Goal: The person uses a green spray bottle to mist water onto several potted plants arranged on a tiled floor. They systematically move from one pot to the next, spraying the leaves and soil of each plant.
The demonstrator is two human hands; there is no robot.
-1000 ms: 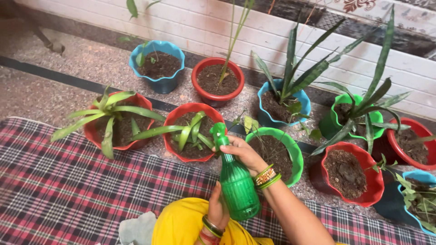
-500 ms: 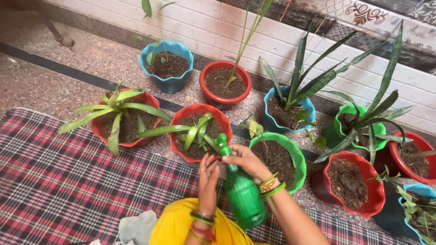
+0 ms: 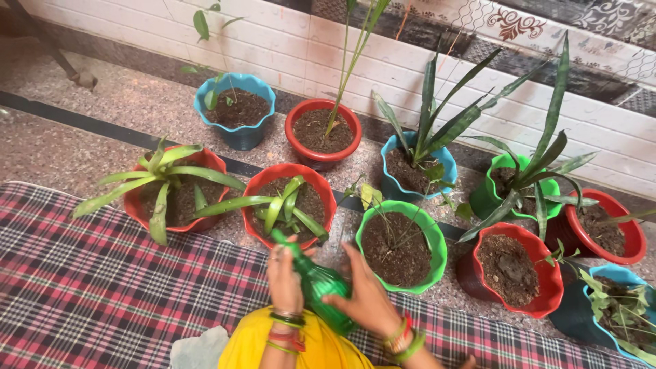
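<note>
A green plastic spray bottle [image 3: 320, 292] tilts to the left, nozzle pointing at the red pot with a green leafy plant [image 3: 290, 203]. My left hand [image 3: 284, 275] is wrapped around the bottle's neck near the spray head. My right hand [image 3: 365, 295] grips the ribbed body from the right. Both wrists carry coloured bangles. A yellow garment [image 3: 287, 345] covers my lap under the bottle.
A red and black checked mat [image 3: 102, 280] lies under me. Several potted plants stand on the speckled floor: a red pot [image 3: 174, 188] at left, a green pot [image 3: 400, 242] beside my right hand, a red soil-filled pot [image 3: 512, 270], blue pots and a white tiled wall behind.
The bottle has tipped from nearly upright to leaning left and lower. My left hand climbed to its neck, my right hand slid from the top down onto the body.
</note>
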